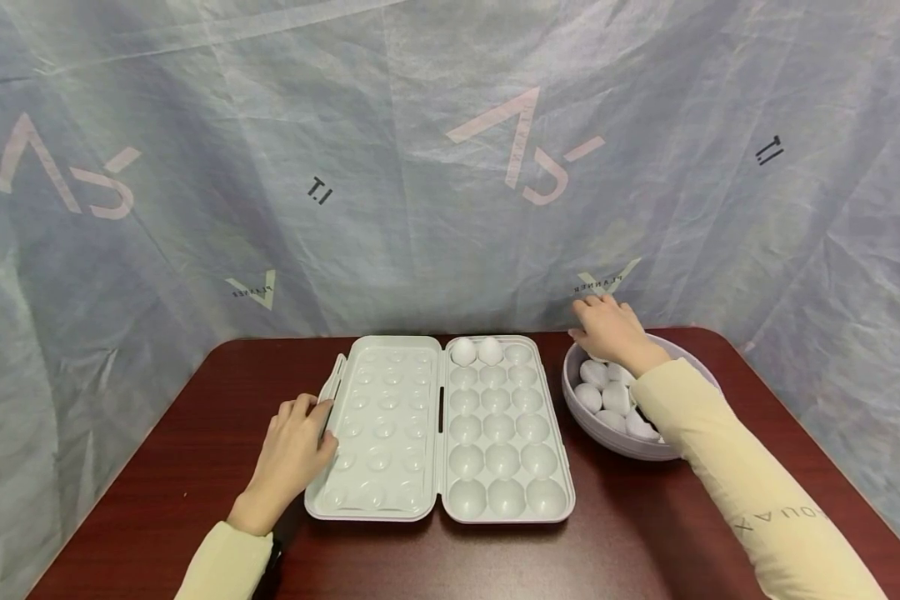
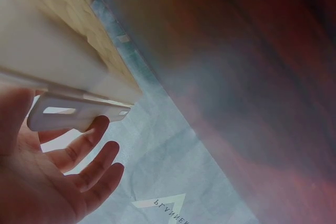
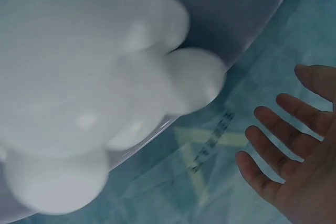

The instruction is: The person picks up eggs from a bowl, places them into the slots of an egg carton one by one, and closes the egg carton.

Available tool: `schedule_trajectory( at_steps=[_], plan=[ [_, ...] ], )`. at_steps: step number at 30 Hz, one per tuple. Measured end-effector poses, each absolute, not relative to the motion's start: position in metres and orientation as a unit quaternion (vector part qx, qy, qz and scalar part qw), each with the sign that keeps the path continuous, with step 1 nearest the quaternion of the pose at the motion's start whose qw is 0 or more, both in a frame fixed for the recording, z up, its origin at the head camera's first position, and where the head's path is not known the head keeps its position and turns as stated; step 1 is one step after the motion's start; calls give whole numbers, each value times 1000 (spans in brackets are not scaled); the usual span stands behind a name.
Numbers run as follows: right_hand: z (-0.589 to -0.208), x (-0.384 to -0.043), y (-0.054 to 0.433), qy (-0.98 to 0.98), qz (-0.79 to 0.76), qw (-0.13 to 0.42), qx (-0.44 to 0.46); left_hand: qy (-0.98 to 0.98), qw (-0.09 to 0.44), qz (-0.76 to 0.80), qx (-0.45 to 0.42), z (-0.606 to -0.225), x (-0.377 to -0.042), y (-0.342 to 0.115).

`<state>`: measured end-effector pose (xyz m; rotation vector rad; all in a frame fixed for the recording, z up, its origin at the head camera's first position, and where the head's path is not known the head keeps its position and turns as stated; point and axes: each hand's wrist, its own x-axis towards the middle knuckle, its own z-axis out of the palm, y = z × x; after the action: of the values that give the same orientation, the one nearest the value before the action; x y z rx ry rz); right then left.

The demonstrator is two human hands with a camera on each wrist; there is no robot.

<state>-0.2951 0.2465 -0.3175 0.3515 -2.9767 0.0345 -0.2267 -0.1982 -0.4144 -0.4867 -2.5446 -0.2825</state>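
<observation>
A white plastic egg box lies unfolded on the table, its dimpled lid (image 1: 378, 429) on the left and its cupped half (image 1: 502, 429) on the right. Two white eggs (image 1: 477, 351) sit in the far row of cups. My left hand (image 1: 292, 446) holds the lid's left edge between thumb and fingers, by the slotted latch flap (image 2: 79, 111); one fingertip touches that flap. Over the far side of a bowl (image 1: 622, 446) of white eggs (image 1: 603, 387), my right hand (image 1: 611, 329) hovers with fingers spread. The right wrist view shows nothing in its fingers (image 3: 273, 145).
The dark red wooden table (image 1: 195, 433) carries the box and bowl. Close behind its far edge hangs a grey-blue sheet (image 1: 390, 208) printed with letters. The right sleeve (image 1: 750, 475) passes over the bowl's near right part and hides some eggs.
</observation>
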Motion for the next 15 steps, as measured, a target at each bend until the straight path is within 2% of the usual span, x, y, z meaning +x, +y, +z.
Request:
schedule_trajectory(
  at_steps=[15],
  plan=[
    [-329, -284, 280, -985, 13, 85, 146, -942, 263, -105, -180, -415, -227, -198]
  ],
)
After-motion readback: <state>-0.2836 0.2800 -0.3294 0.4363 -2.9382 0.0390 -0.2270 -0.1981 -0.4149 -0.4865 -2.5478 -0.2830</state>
